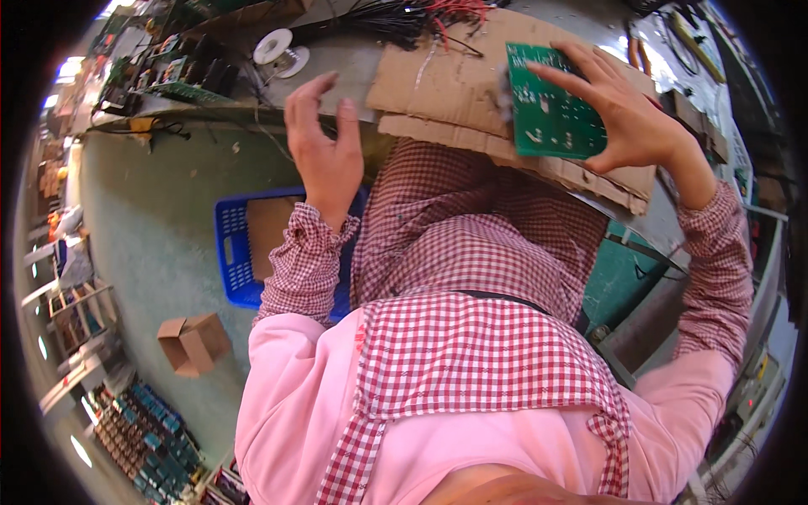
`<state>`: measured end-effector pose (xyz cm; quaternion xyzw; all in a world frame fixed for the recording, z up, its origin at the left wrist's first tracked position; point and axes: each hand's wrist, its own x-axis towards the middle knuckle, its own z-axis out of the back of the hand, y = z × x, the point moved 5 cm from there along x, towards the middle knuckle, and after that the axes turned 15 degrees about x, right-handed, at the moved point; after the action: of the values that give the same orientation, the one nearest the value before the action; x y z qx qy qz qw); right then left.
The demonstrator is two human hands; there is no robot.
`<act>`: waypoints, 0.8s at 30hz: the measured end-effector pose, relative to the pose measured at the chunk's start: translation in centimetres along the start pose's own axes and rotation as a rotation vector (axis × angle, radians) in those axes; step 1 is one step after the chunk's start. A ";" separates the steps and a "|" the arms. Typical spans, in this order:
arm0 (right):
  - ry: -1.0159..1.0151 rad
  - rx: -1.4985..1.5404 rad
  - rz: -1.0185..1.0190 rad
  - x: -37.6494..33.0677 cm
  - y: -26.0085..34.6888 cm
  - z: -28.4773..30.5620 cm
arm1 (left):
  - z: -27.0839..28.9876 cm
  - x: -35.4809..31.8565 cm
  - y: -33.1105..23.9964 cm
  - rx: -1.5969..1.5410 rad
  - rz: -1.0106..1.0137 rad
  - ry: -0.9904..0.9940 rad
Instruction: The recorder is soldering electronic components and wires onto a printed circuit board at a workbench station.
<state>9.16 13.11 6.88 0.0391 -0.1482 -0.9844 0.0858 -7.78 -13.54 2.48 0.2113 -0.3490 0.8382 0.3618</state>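
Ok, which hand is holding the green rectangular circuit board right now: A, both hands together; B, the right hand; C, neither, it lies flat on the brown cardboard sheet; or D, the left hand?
B: the right hand grips the green rectangular circuit board with fingers spread across its face, above the brown cardboard sheet, while the left hand is open, apart from it and holding nothing.

right hand (pixel 627 114): grips green circuit board (pixel 551 105) over cardboard sheets (pixel 446 88), fingers spread across its face | left hand (pixel 324 143): open, empty, raised at the bench (pixel 337 63) edge | below: blue crate (pixel 236 252) holding cardboard, small box (pixel 194 343) on floor | bench: solder spool (pixel 276 48), wire bundle (pixel 404 18)
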 end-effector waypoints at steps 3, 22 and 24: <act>0.087 0.052 -0.085 -0.7 -1.7 -1.1 | 1.4 1.3 4.1 0.203 0.043 -0.145; -2.073 2.444 -0.234 -29.7 -15.3 -9.3 | -0.6 6.0 10.9 -0.925 0.707 0.225; -2.113 2.919 0.256 -30.3 -18.5 -10.0 | -0.2 4.8 8.2 -0.960 0.704 0.347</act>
<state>37.04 33.16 -6.66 0.5117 0.7905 -0.3298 0.0673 -17.09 -15.32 1.71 -0.2422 -0.6721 0.6788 0.1696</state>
